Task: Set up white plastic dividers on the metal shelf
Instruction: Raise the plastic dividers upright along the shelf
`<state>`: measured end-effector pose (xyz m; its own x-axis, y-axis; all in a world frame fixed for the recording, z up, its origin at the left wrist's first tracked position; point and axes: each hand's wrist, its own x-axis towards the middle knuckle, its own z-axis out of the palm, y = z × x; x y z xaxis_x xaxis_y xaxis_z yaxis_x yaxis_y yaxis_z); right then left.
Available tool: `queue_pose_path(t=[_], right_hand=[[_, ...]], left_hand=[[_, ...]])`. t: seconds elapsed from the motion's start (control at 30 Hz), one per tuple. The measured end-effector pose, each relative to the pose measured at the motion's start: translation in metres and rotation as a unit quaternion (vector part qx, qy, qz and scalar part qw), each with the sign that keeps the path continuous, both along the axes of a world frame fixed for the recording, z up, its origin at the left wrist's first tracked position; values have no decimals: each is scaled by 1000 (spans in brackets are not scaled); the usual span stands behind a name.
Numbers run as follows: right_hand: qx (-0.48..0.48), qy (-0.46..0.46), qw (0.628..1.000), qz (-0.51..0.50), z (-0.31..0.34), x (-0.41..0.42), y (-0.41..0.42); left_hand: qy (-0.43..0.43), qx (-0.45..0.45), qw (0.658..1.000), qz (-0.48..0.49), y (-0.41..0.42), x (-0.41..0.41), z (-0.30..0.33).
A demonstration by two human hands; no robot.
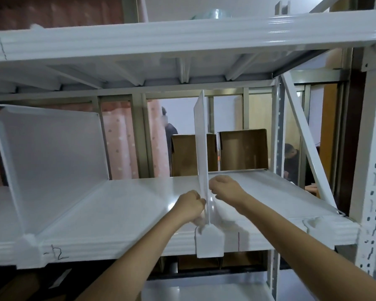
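A white plastic divider (201,144) stands upright, edge-on, near the middle of the white metal shelf (117,205). Its front tab (210,242) hangs over the shelf's front lip. My left hand (190,205) grips the divider's lower part from the left with curled fingers. My right hand (223,186) holds it from the right, a little further back. A second white divider (50,153) stands on the shelf at the left. A third divider (306,140) leans at the right end by the post.
The upper shelf (182,40) runs close overhead. A perforated upright post (373,170) bounds the right side. Behind the rack are cardboard boxes (243,148) and two people. Pen marks sit on the shelf's front lip (57,253).
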<state>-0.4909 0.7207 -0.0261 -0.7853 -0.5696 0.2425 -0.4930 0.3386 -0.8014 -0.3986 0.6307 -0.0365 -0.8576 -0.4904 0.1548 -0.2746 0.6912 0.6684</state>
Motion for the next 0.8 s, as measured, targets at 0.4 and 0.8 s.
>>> queue_pose_path(t=[0.4, 0.8], right_hand=[[333, 177, 925, -51, -6, 13, 71], [386, 204, 891, -126, -28, 41, 50]], left_hand=[[-138, -203, 959, -141, 67, 65, 34], [36, -215, 969, -117, 61, 67, 1]])
